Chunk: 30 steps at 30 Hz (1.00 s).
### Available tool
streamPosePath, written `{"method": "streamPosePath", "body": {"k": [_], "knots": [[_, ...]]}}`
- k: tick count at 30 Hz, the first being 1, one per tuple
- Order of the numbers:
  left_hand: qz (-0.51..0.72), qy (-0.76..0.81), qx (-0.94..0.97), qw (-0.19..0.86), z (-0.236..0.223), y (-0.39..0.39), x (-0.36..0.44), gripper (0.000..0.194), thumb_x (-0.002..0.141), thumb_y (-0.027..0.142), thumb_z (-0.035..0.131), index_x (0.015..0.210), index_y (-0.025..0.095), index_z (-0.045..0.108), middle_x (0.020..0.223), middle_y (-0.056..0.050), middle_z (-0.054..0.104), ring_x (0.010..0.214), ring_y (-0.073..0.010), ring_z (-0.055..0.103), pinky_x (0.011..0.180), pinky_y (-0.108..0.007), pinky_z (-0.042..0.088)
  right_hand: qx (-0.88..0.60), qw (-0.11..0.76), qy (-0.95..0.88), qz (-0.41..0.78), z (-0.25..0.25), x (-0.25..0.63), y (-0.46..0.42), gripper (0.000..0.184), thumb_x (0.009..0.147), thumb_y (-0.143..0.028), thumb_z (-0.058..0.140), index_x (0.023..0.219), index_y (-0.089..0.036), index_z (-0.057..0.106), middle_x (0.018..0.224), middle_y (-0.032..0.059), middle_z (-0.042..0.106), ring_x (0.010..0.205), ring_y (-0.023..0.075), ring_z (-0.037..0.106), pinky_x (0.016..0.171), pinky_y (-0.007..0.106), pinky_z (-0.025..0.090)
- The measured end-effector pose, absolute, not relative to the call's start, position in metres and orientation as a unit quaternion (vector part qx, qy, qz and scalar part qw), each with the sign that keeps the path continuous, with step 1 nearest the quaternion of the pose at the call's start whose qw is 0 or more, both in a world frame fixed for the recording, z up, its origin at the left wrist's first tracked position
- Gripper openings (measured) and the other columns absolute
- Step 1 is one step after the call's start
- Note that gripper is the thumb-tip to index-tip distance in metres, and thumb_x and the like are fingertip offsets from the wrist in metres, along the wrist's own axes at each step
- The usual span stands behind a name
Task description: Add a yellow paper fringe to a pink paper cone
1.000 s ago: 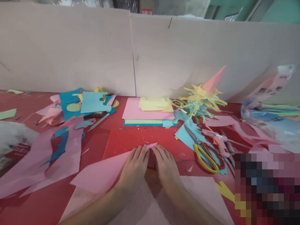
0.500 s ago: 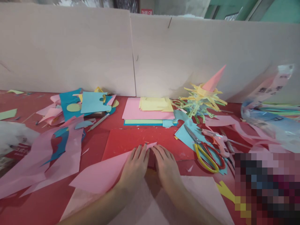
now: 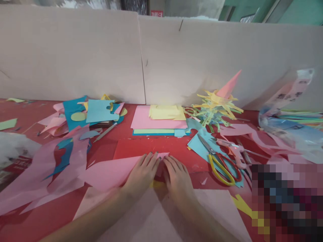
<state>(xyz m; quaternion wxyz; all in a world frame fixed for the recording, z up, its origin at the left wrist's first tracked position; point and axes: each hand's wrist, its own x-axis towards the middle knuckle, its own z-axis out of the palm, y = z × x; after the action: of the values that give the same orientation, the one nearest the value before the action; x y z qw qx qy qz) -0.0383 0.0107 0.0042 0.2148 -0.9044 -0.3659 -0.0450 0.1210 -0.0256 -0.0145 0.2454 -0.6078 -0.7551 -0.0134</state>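
Note:
A sheet of pink paper [image 3: 108,173], curled over and narrowing to a point at its right end, lies partly over a red board [image 3: 186,153]. My left hand [image 3: 142,173] grips it from above, fingers together near the pointed end. Against that same tip, my right hand [image 3: 179,178] has its fingers bent and pressed together; its thumb is mostly hidden. Beneath my forearms is a larger pale pink sheet [image 3: 148,218]. A bit of yellow shows between my wrists.
Scissors [image 3: 222,169] and a pink glue gun [image 3: 234,151] lie to the right. Behind them stands a paper piece with a pink cone [image 3: 229,85]. Stacked coloured paper [image 3: 141,117] sits at the back, before a white panel [image 3: 75,53]. Cut scraps [image 3: 32,181] and a utility knife [image 3: 106,132] are left.
The left end of the pink paper has shifted up and right and curls differently. My left hand and forearm have moved slightly left; my right hand stays at the tip.

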Motion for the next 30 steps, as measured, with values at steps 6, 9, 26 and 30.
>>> {"method": "streamPosePath", "body": {"k": [6,9,26,30], "knots": [[-0.049,-0.327,-0.919,0.217,0.008,0.022,-0.043,0.042,0.087,0.011,0.035,0.128,0.012,0.047,0.131,-0.007,0.051,0.118,-0.0238,0.048,0.099,-0.037,0.041,-0.6,0.284,-0.748,-0.009,-0.012,0.123,-0.024,0.033,0.084,-0.01,0.042,0.113,-0.014,0.057,0.118,0.0101,0.06,0.11,0.024,0.052,0.09,0.041,0.042],[-0.039,-0.324,-0.92,0.216,0.011,0.022,-0.043,0.043,0.086,0.01,0.035,0.128,0.011,0.046,0.132,-0.008,0.05,0.118,-0.0242,0.048,0.098,-0.038,0.041,-0.609,0.317,-0.727,0.012,-0.01,0.128,-0.021,0.027,0.085,-0.011,0.042,0.102,-0.017,0.061,0.104,0.0096,0.062,0.096,0.0221,0.056,0.082,0.038,0.045],[-0.046,-0.316,-0.925,0.207,0.007,0.023,-0.046,0.045,0.084,0.01,0.037,0.127,0.008,0.045,0.133,-0.011,0.048,0.119,-0.0263,0.047,0.1,-0.04,0.037,-0.461,0.295,-0.834,0.073,0.01,0.162,0.039,0.022,0.084,-0.021,0.056,0.104,-0.023,0.064,0.09,0.0052,0.06,0.086,0.0188,0.054,0.078,0.035,0.047],[-0.048,-0.315,-0.925,0.207,0.006,0.024,-0.047,0.046,0.083,0.008,0.037,0.129,0.01,0.044,0.135,-0.01,0.046,0.12,-0.0239,0.046,0.101,-0.039,0.036,-0.451,0.312,-0.83,0.105,0.003,0.16,0.042,0.02,0.085,-0.025,0.054,0.102,-0.023,0.065,0.088,0.0044,0.06,0.086,0.0173,0.055,0.077,0.033,0.048]]}}
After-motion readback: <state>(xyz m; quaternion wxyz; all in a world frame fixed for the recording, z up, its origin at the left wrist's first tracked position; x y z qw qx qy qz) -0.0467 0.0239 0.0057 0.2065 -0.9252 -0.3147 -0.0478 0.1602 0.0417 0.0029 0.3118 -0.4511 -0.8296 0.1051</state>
